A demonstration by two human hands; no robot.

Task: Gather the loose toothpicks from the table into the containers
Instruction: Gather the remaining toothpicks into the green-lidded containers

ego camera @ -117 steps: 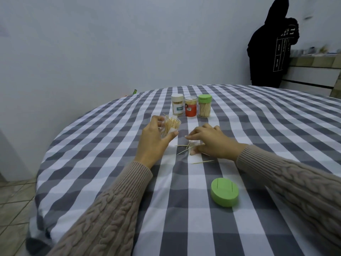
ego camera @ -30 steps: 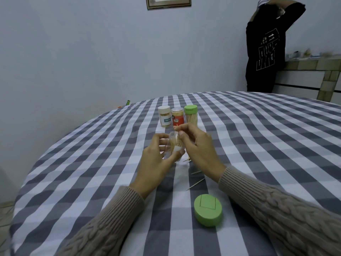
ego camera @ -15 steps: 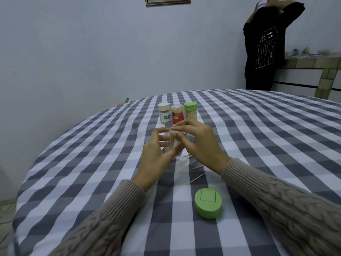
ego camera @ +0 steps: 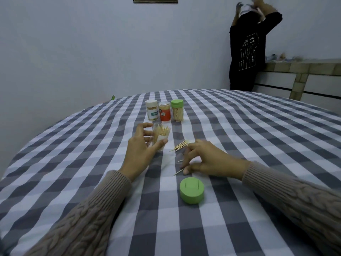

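Open jar point(ego camera: 160, 136) of toothpicks gripped by left hand point(ego camera: 142, 151). Loose toothpicks point(ego camera: 180, 146) on tablecloth point(ego camera: 258, 145) at jar's 3 o'clock, pinched by right hand point(ego camera: 206, 159) fingertips. Green lid point(ego camera: 191, 190) at 6 o'clock.

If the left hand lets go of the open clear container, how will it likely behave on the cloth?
The clear container, gripped by the left hand, looks like thin plastic, so it is probably light. It is taller than wide and lidless, so a nudge may tip it and spill its toothpicks. Being round, it would probably roll on the checked tablecloth.
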